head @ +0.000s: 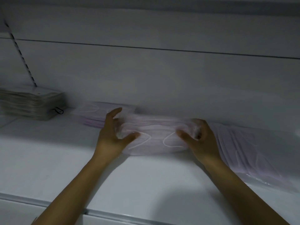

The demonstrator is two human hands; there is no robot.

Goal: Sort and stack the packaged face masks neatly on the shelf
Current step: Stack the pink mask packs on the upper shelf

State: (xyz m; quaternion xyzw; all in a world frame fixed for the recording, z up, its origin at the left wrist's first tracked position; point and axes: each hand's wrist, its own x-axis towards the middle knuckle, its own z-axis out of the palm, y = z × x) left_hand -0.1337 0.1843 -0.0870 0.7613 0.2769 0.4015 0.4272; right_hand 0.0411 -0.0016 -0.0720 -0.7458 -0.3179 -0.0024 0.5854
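Observation:
A bundle of pale purple packaged masks [155,135] lies on the white shelf [65,159], held at both ends. My left hand [112,135] grips its left end, thumb on top and fingers curled over the far edge. My right hand [199,137] grips the right end the same way. Behind and to the left sits a flat stack of purple mask packs [94,116]. More purple packs [253,156] lie spread out and slanted to the right of my right hand.
A tall stack of grey-white mask packs [30,104] with a black ear loop stands at the far left against the back wall. A slotted shelf upright [19,52] rises behind it. The shelf's front lip [113,215] runs along the bottom.

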